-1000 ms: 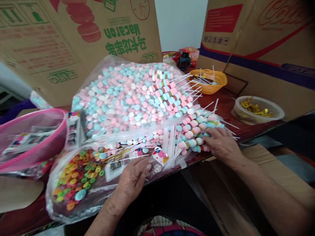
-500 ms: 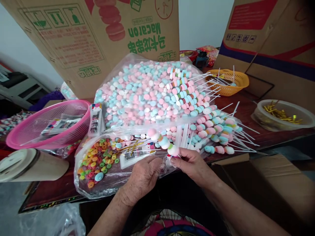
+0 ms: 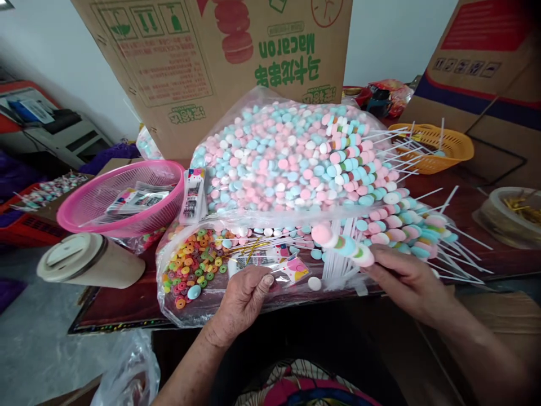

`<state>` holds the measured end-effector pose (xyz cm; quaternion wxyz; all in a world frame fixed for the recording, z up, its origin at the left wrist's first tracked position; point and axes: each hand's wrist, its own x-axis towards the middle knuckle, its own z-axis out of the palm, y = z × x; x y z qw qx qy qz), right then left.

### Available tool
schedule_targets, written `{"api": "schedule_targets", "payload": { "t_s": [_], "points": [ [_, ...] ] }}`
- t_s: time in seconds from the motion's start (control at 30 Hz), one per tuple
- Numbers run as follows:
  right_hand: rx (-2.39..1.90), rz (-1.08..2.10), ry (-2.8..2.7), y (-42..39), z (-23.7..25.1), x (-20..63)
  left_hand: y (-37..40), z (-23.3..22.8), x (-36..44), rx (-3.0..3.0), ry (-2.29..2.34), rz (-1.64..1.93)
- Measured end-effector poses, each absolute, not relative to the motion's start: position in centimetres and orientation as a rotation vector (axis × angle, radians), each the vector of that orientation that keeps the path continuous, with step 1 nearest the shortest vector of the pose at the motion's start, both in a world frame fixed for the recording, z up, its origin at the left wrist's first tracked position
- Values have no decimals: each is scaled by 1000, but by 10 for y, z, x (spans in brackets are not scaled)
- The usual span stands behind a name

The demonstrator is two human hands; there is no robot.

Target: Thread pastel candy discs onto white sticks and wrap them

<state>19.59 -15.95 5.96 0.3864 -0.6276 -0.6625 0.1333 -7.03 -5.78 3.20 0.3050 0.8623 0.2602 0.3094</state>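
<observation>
Holding a candy skewer (image 3: pixel 343 243) pinched in its fingers at centre right, the right hand (image 3: pixel 408 282) has drawn away from the left hand (image 3: pixel 240 301), which now pins a small clear wrapper (image 3: pixel 291 269) flat under closed fingers. Stacked skewers (image 3: pixel 406 225) crowd the right; the table edge (image 3: pixel 110 324) lies bare lower left. Skewer: pink, blue, white discs

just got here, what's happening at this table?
A person is working with candy skewers at a cluttered table. The right hand holds one skewer of pastel candies above the table edge. The left hand pinches a small printed plastic sleeve lying on the bag of ring candies. A pile of finished skewers lies against the big bag of loose candies.
</observation>
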Motion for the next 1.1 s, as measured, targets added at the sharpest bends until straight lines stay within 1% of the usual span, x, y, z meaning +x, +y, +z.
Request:
{"api": "schedule_targets", "payload": {
  "t_s": [0.1, 0.2, 0.27, 0.5, 0.57, 0.7, 0.8, 0.87, 0.93, 1.03, 1.1],
  "points": [
    [-1501, 128, -1915, -165, 66, 208, -52, 36, -74, 2325, 584, 864],
    [-1524, -140, -2047, -166, 63, 214, -49, 39, -74, 2282, 576, 865],
    [-1551, -258, -2104, -168, 59, 217, -49, 40, -75, 2243, 615, 829],
    [-1506, -552, -2279, -170, 63, 217, -53, 51, -68, 2342, 628, 466],
    [-1528, -546, -2293, -167, 68, 213, -54, 55, -63, 2369, 645, 400],
    [-1532, -480, -2321, -159, 73, 207, -58, 61, -54, 2397, 625, 388],
    [-1454, -485, -2394, -156, 74, 203, -60, 60, -48, 2388, 613, 238],
    [-1418, -487, -2435, -155, 74, 202, -61, 57, -44, 2222, 651, 140],
    [-1399, -480, -2482, -152, 77, 203, -61, 55, -40, 1933, 635, 20],
    [-1365, -481, -2559, -145, 87, 208, -60, 59, -35, 1552, 486, -209],
    [-1331, -461, -2565, -140, 95, 211, -59, 63, -32, 1445, 403, -286]
  ]
}}
